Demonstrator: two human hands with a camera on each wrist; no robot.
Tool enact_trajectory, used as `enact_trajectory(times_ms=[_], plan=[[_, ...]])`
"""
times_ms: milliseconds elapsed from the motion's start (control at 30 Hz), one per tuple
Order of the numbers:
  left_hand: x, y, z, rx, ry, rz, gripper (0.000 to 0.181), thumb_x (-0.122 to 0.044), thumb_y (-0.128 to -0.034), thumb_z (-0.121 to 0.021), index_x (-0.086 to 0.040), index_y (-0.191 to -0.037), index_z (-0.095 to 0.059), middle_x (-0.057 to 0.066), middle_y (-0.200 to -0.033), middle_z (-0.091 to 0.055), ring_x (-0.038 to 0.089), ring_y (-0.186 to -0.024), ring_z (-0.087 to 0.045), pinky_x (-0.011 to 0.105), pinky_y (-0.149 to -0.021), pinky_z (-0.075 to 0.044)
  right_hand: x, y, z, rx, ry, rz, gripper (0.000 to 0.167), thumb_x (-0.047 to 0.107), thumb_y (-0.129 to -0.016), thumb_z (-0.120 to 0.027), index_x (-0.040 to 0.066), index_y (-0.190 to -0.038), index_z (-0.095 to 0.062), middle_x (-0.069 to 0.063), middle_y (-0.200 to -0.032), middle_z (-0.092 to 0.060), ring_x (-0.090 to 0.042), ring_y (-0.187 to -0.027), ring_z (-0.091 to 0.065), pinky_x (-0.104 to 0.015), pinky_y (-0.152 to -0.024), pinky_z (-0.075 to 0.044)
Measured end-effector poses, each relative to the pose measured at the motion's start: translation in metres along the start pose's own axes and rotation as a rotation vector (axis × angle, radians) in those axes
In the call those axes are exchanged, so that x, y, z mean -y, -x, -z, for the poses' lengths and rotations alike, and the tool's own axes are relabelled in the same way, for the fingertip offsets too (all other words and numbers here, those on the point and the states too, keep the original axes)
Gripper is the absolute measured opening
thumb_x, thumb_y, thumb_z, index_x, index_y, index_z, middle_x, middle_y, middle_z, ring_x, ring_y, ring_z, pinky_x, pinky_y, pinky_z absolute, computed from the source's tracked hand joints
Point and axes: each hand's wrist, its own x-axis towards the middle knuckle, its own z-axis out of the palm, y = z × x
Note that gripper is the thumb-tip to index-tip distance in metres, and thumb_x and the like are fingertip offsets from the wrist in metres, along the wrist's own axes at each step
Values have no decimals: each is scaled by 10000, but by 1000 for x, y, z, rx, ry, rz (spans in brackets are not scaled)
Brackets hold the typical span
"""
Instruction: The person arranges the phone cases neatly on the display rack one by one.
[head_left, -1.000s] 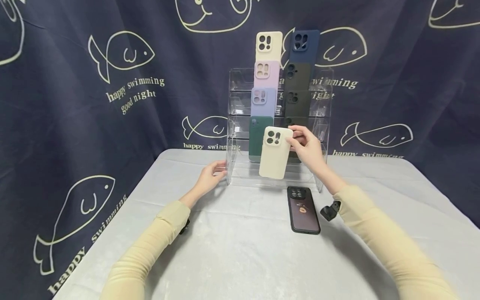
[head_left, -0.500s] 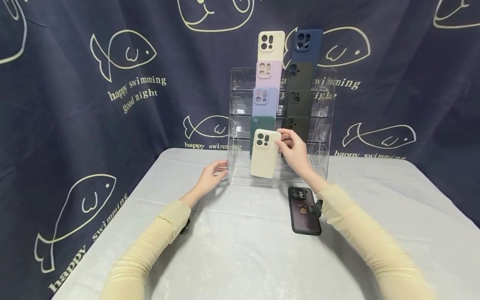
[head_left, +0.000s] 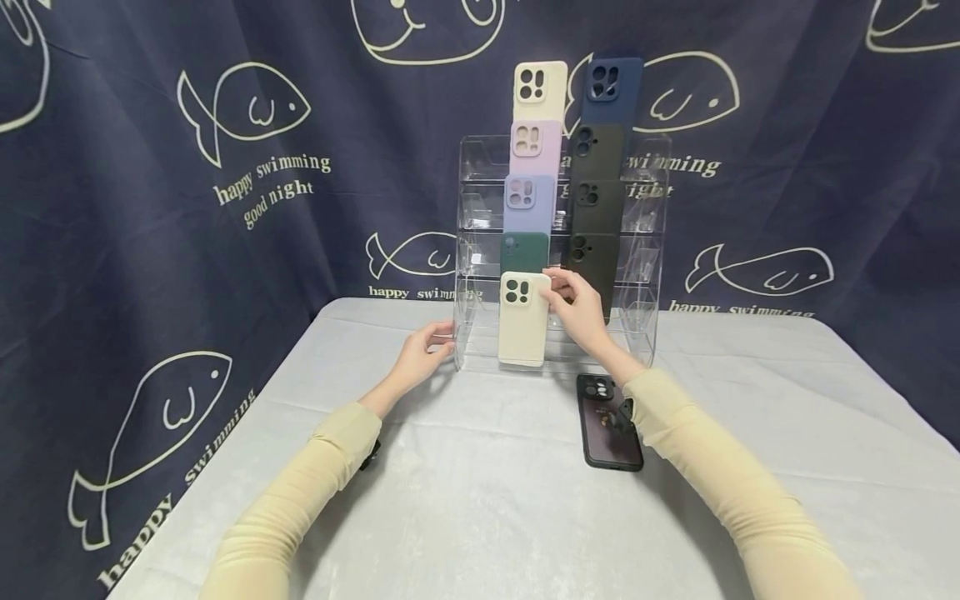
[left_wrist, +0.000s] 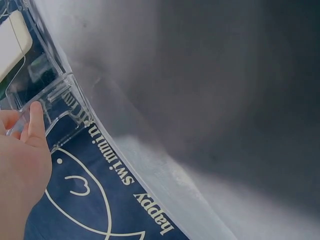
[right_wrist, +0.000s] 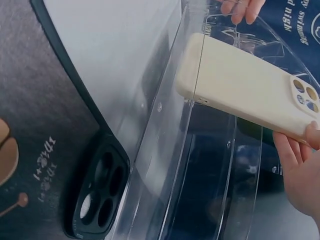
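Observation:
My right hand (head_left: 577,307) pinches the upper right edge of a cream phone case (head_left: 523,325) with camera cutouts. The case stands nearly upright at the front left of a clear stepped display stand (head_left: 487,343). In the right wrist view, the clear lip's edge crosses the lower end of the cream phone case (right_wrist: 240,75). My left hand (head_left: 418,354) has its fingertips against the stand's left side wall. Behind the held case rises a column of cases: green (head_left: 525,252), periwinkle (head_left: 528,212), lilac (head_left: 536,150) and cream (head_left: 553,96).
A second column on the stand has a navy case (head_left: 622,96) above several black cases (head_left: 600,204). A dark phone case with a printed back (head_left: 607,446) lies on the white-covered table (head_left: 480,500), partly under my right wrist. A fish-print curtain (head_left: 255,267) hangs behind.
My right hand has carried the cream case leftward and down, from in front of the stand to its lowest front tier. The left hand has stayed at the stand's side.

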Motion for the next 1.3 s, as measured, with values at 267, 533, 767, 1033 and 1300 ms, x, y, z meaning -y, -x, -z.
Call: enact_trajectory(times_ms=[267,533,767,1033,1300], plan=[[-6,3,-2,13,-7,22,386,-46,-904,-581,44,-1271,-507,214,-1290,-551,354,-1110,-583,420,-956,-516,0,4,3,76,66,-41,407,77,-900,-614,26,-1297,-541,-200,-1061,-591,-336,-946,-644,-315,-777,-591],[-1,0,-6,18,8,30,383,-51,-907,-582,29,-1275,-511,199,-1295,-552,339,-1112,-586,402,-946,-524,-2,11,10,41,100,28,380,102,-865,-669,2,-1223,-592,-193,-1087,-597,-335,-952,-643,-438,-836,-569],[-1,0,-5,16,2,21,391,-55,-903,-591,30,-1276,-508,202,-1296,-550,341,-1110,-587,400,-951,-522,-3,21,23,59,96,57,262,81,-858,-666,-17,-1099,-642,-150,-1035,-617,-267,-897,-652,-300,-785,-586],[1,0,-3,12,8,10,395,-45,-899,-592,34,-1277,-507,206,-1290,-553,340,-1104,-590,383,-941,-528,0,39,43,201,109,6,290,83,-877,-649,-10,-1149,-623,-183,-1100,-637,-304,-973,-632,-273,-816,-571],[1,0,0,12,1,15,397,-45,-898,-594,38,-1276,-505,208,-1294,-549,346,-1110,-585,383,-951,-522,-7,58,56,338,185,-30,335,107,-889,-637,-15,-1200,-604,-185,-1185,-629,-321,-1028,-640,-361,-891,-545]])
